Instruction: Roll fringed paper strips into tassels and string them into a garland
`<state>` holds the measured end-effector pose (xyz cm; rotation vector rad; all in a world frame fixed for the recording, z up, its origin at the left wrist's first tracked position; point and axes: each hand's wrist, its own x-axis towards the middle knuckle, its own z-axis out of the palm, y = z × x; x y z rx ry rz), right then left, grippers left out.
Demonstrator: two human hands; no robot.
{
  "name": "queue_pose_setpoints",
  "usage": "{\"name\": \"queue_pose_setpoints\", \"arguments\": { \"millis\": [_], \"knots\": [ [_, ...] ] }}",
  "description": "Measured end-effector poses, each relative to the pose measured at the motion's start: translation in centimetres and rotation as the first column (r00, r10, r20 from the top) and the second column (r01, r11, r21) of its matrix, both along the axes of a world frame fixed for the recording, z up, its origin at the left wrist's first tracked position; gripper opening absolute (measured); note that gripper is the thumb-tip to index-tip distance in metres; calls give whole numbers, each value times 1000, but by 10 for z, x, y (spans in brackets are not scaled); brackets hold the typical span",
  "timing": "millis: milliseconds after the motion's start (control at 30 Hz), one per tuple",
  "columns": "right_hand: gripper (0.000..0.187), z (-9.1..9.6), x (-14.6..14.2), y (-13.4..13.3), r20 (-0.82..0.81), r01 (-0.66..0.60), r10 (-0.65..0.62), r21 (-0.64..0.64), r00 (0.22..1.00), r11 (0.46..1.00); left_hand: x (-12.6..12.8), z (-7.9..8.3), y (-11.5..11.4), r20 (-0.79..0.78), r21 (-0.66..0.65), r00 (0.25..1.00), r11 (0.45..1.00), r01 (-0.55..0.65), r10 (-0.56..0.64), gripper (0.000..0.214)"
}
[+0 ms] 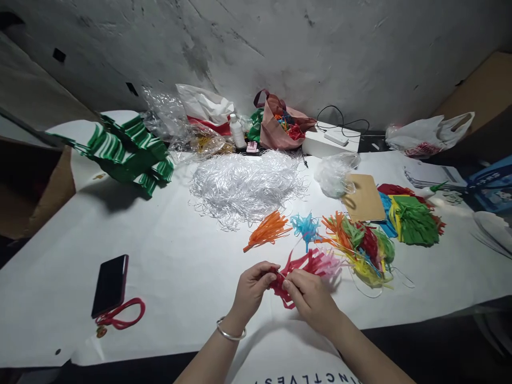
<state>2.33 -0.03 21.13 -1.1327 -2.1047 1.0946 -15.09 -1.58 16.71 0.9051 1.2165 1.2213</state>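
Observation:
My left hand (253, 286) and my right hand (308, 294) meet near the front of the white table (180, 266). Both pinch the twisted end of a red paper tassel (306, 263), whose cut strips fan out to the right. A silver bangle (230, 332) circles my left wrist. Just beyond lie an orange tassel (269, 230) and a small blue tassel (305, 226). A mixed heap of coloured tassels (362, 248) lies to the right of my hands.
A black phone (110, 284) with a red cord (122, 314) lies at the front left. White shredded strips (246, 186) pile mid-table. Green-and-white paper (128, 152) sits at the back left, bags (280, 128) and a white bottle (237, 131) by the wall, cut coloured paper (414, 218) at right.

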Motion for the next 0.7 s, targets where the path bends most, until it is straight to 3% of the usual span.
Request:
{"name": "queue_pose_setpoints", "arguments": {
  "millis": [200,300,400,500,600,700],
  "knots": [
    [24,0,-3,3,-145,221,-236,-112,961,969,6,11,-2,-223,118,975,992,45,-18,15],
    [23,-1,-2,6,-221,210,-259,-222,940,952,9,15,-5,-270,125,962,989,85,-48,18],
    [23,-2,2,10,-320,150,-258,-326,911,933,7,16,-6,-148,66,969,975,211,-199,33],
    [25,-3,5,12,-385,100,-283,-430,878,897,4,15,-8,62,-47,925,925,377,-374,42],
    [28,-4,6,12,-403,79,-307,-490,862,868,6,15,-10,197,-102,905,910,401,-377,33],
    [27,-6,6,10,-373,113,-312,-468,874,876,10,16,-11,188,-115,931,935,336,-311,29]
  ]
}}
